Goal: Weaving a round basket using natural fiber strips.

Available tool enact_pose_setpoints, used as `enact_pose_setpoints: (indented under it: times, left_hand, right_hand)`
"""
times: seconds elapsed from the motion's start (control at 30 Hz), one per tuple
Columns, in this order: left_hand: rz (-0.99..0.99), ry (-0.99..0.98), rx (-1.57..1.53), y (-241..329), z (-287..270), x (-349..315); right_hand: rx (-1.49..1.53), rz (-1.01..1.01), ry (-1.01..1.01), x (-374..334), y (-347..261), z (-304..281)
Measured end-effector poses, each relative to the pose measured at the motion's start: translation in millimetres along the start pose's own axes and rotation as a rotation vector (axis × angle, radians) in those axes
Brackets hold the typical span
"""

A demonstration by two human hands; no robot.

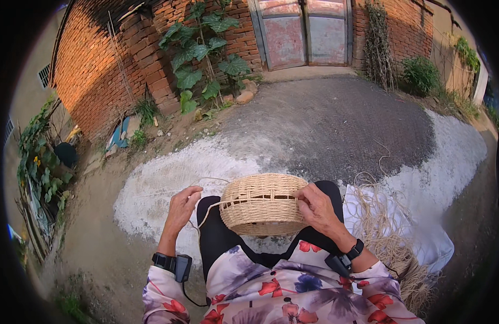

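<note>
A round basket (260,215) woven from pale straw-coloured cord rests on its side across my knees. A row of gaps with bare upright strands runs around its middle. My right hand (317,208) is closed on the basket's right edge, thumb and fingers pressed against the weave. To the left of the basket, my left hand (182,210) is raised with its fingers pinched together. A loose cord (207,215) leaves the basket's left side, dips in a loop and runs up to this hand. The exact spot where the fingers grip it is hidden.
A tangled heap of cord (387,227) lies to my right, partly on a white sheet (436,245). Pale and dark grey paving (336,119) stretches ahead to a worn metal double door (309,35). Brick walls (106,65) and a leafy climbing plant (201,51) stand at the back left.
</note>
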State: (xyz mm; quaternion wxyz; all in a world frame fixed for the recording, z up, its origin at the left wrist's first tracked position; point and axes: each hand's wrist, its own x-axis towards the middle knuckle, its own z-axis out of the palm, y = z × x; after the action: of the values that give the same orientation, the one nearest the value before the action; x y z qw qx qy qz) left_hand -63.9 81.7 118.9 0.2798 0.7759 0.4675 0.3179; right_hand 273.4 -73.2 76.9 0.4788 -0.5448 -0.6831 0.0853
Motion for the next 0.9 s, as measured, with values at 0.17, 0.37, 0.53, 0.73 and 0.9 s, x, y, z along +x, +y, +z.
enact_pose_setpoints:
  times: [0.17, 0.37, 0.53, 0.73, 0.9]
  left_hand:
    - [0.05, -0.041, -0.052, 46.8, -28.7, -28.8]
    - [0.434, -0.27, -0.125, 90.6, 39.9, -75.6]
    - [0.416, -0.521, -0.218, 67.2, 77.6, -88.8]
    - [-0.394, -0.468, -1.407, -3.3, 126.2, -98.8]
    - [-0.718, -0.546, -1.519, -10.9, 172.2, -76.4]
  right_hand:
    - [0.045, -0.084, 0.196, 18.6, -36.2, -1.4]
    - [0.398, 0.192, -0.401, 20.2, -72.5, 41.5]
    - [1.301, 0.592, -0.239, 21.8, -70.8, 50.7]
    - [0.735, 0.493, -0.027, 49.8, -60.7, 12.5]
    - [-0.102, -0.089, -0.071, 62.4, -43.7, 35.3]
